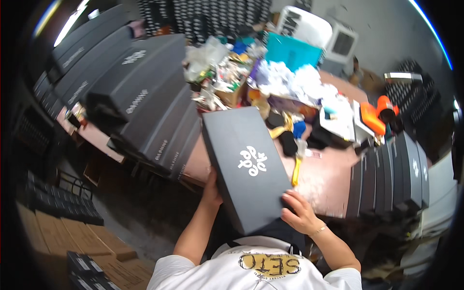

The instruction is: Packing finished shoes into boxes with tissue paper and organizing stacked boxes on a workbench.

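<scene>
A dark grey shoebox (pixel 241 193) with a white printed emblem on its lid is held in front of my body, tilted, over the near edge of the pink worktable (pixel 321 186). My left hand (pixel 211 190) grips its left side, with the fingers partly hidden beneath. On the right, my right hand (pixel 298 212) has its fingers curled on the box's lower right edge. The lid looks closed, so what lies inside is hidden. A yellow-handled brush (pixel 296 169) lies on the table just beyond the right hand.
Tall stacks of dark shoeboxes (pixel 159 111) stand at the left, and a row of similar boxes (pixel 386 179) at the right. Behind are a heap of white paper (pixel 295 79), a teal bin (pixel 292 50) and an orange tape dispenser (pixel 372 118). Brown cartons (pixel 82 237) sit lower left.
</scene>
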`<action>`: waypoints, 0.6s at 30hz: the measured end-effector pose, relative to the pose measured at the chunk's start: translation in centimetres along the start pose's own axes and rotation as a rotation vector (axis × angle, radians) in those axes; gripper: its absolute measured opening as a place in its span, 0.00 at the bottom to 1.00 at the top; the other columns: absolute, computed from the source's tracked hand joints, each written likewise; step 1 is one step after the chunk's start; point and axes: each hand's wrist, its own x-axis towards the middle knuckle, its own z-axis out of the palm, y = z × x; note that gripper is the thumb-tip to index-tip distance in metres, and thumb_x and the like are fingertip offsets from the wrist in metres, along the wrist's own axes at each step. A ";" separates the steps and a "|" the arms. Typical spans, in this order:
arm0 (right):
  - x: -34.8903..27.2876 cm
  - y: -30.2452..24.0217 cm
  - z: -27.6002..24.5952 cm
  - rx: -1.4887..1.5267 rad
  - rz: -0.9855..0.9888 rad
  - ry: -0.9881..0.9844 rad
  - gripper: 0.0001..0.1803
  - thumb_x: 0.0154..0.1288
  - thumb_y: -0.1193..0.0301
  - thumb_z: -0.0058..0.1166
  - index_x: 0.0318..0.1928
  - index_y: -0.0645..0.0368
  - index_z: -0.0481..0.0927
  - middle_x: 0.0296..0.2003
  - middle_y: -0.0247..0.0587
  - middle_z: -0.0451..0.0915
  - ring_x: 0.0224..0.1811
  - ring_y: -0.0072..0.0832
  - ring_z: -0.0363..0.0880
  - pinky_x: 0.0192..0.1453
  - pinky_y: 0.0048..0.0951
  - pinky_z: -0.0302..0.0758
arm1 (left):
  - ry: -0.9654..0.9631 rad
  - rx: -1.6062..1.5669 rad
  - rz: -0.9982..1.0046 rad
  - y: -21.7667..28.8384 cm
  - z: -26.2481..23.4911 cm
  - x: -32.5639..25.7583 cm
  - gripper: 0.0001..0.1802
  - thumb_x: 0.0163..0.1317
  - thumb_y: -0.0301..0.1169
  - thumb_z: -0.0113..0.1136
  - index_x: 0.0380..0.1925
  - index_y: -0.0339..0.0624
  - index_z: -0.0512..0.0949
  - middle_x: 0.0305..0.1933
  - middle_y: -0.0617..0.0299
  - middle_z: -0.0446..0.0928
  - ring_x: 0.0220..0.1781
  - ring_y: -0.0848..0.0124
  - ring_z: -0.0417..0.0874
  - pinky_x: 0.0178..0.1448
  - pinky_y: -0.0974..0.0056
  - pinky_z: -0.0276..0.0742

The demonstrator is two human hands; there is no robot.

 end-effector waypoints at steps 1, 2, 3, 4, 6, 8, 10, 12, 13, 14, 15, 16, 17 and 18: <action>-0.6 0.2 1.2 0.020 0.096 -0.145 0.33 0.53 0.73 0.62 0.62 0.46 0.69 0.60 0.47 0.67 0.64 0.48 0.65 0.62 0.44 0.72 | 0.042 0.170 0.009 -3.6 -3.5 2.0 0.37 0.65 0.56 0.52 0.63 0.38 0.66 0.62 0.55 0.71 0.62 0.65 0.73 0.61 0.62 0.72; -1.5 0.6 2.5 0.036 0.202 -0.284 0.33 0.53 0.73 0.62 0.61 0.52 0.69 0.59 0.49 0.69 0.65 0.47 0.64 0.64 0.42 0.70 | 0.062 0.347 0.008 -6.1 -5.5 3.3 0.35 0.67 0.53 0.52 0.62 0.35 0.67 0.61 0.54 0.72 0.59 0.66 0.74 0.60 0.64 0.71; -3.6 1.5 4.6 0.093 0.355 -0.372 0.32 0.55 0.72 0.62 0.62 0.56 0.68 0.60 0.52 0.67 0.65 0.48 0.65 0.66 0.39 0.68 | 0.146 0.576 -0.032 -7.1 -5.2 3.3 0.33 0.68 0.50 0.52 0.60 0.32 0.68 0.59 0.53 0.73 0.58 0.66 0.75 0.60 0.65 0.70; -6.1 2.5 7.0 0.129 0.413 -0.220 0.33 0.56 0.68 0.64 0.62 0.60 0.68 0.61 0.55 0.66 0.67 0.48 0.62 0.66 0.39 0.67 | 0.229 0.797 -0.053 -8.0 -4.9 3.5 0.32 0.69 0.48 0.52 0.59 0.28 0.68 0.57 0.53 0.74 0.57 0.67 0.75 0.60 0.66 0.69; -5.5 2.2 8.1 0.261 0.798 0.212 0.33 0.57 0.64 0.66 0.60 0.64 0.69 0.55 0.52 0.72 0.59 0.42 0.71 0.60 0.34 0.73 | 0.102 0.543 -0.235 -8.4 -4.9 3.1 0.30 0.67 0.42 0.57 0.58 0.25 0.68 0.55 0.51 0.75 0.56 0.67 0.74 0.62 0.66 0.67; -6.3 4.7 8.9 0.645 1.150 0.049 0.32 0.57 0.62 0.67 0.57 0.65 0.71 0.49 0.47 0.75 0.51 0.34 0.75 0.53 0.30 0.75 | 0.077 0.565 -0.227 -8.8 -3.9 1.9 0.30 0.65 0.40 0.60 0.57 0.26 0.68 0.55 0.51 0.75 0.57 0.68 0.74 0.63 0.66 0.66; -5.4 6.8 8.6 1.100 1.480 0.073 0.24 0.60 0.63 0.64 0.51 0.64 0.74 0.37 0.33 0.75 0.37 0.21 0.76 0.40 0.24 0.78 | 0.157 0.421 -0.273 -8.2 -3.0 2.0 0.28 0.64 0.37 0.62 0.59 0.31 0.68 0.56 0.56 0.74 0.58 0.70 0.73 0.63 0.65 0.66; -6.3 8.6 7.6 1.367 1.567 0.121 0.18 0.63 0.60 0.61 0.46 0.59 0.75 0.36 0.32 0.74 0.35 0.21 0.76 0.39 0.24 0.77 | 0.189 0.242 -0.281 -6.6 -0.8 0.8 0.28 0.63 0.37 0.63 0.59 0.35 0.68 0.57 0.58 0.73 0.59 0.70 0.72 0.64 0.65 0.66; -6.0 8.7 6.2 1.510 1.567 0.160 0.16 0.64 0.59 0.59 0.42 0.56 0.75 0.35 0.30 0.74 0.34 0.20 0.75 0.39 0.23 0.77 | 0.123 0.151 -0.295 -6.2 -0.9 0.5 0.28 0.64 0.37 0.62 0.61 0.38 0.67 0.58 0.59 0.72 0.60 0.70 0.71 0.64 0.64 0.66; -5.5 9.0 5.1 1.510 1.521 0.186 0.15 0.64 0.59 0.60 0.42 0.55 0.74 0.33 0.28 0.74 0.34 0.17 0.73 0.40 0.21 0.75 | 0.106 0.212 -0.284 -5.7 -0.5 0.1 0.28 0.63 0.37 0.63 0.60 0.39 0.68 0.58 0.59 0.72 0.61 0.70 0.71 0.64 0.65 0.66; -4.1 8.6 3.4 1.581 1.449 0.295 0.15 0.64 0.62 0.60 0.46 0.55 0.73 0.32 0.27 0.73 0.33 0.17 0.73 0.40 0.21 0.75 | 0.079 0.267 -0.266 -5.0 0.2 -0.2 0.28 0.63 0.37 0.63 0.60 0.39 0.68 0.58 0.60 0.72 0.61 0.70 0.71 0.65 0.65 0.65; -2.5 8.1 2.0 1.647 1.364 0.400 0.17 0.65 0.65 0.59 0.51 0.54 0.72 0.31 0.26 0.73 0.33 0.16 0.72 0.39 0.21 0.75 | 0.053 0.321 -0.240 -4.5 0.5 -0.1 0.28 0.63 0.37 0.64 0.60 0.40 0.69 0.58 0.60 0.72 0.61 0.70 0.71 0.65 0.65 0.65; -0.7 7.2 1.2 1.669 1.392 0.540 0.20 0.65 0.67 0.59 0.54 0.54 0.70 0.32 0.26 0.73 0.33 0.15 0.73 0.37 0.19 0.74 | 0.014 0.499 -0.095 -4.1 -0.2 0.2 0.28 0.61 0.36 0.65 0.60 0.40 0.70 0.63 0.58 0.69 0.65 0.68 0.68 0.68 0.64 0.62; 1.5 6.0 1.0 1.682 1.417 0.683 0.23 0.64 0.69 0.59 0.58 0.53 0.68 0.32 0.27 0.74 0.32 0.15 0.73 0.36 0.18 0.73 | 0.031 0.610 -0.011 -2.5 1.1 0.3 0.31 0.58 0.39 0.69 0.59 0.39 0.71 0.69 0.54 0.63 0.71 0.64 0.62 0.72 0.60 0.56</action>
